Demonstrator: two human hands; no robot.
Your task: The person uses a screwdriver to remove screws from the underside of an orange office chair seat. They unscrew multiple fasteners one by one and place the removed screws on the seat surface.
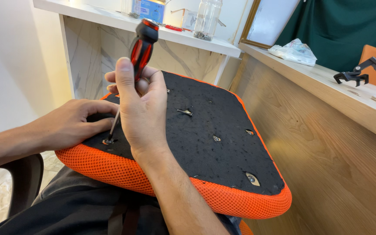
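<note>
Seat: an upturned chair seat cushion with orange mesh edging and a black fabric underside [214, 130] lies across the person's lap, beside a pale wooden counter [327, 143].
Counter top: a black clawed metal bracket [362, 72] and a crumpled white plastic bag [294, 50] lie on it, well apart from the seat.
Shelf: a white marble-look shelf [109, 19] behind the seat carries a clear plastic jar [207, 17] with small dark bits in the bottom.
Right hand: the right hand [140, 109] is closed around the red and black handle of a long-shafted screwdriver [142, 45], thumb up along the grip.
Left hand: the left hand [72, 124] lies flat on the near left corner of the seat, fingers curled close to the tool's tip, bracing rather than gripping.
Tool tip: the shaft runs down to a small metal screw with a washer [108, 141] at that corner; how deep it sits cannot be told.
Other holes: at least three torn fastening holes [252, 178] across the black fabric show only metal inserts, no screw heads.
Progress: judging by this, one fastening point is in hand and the others stand bare.
</note>
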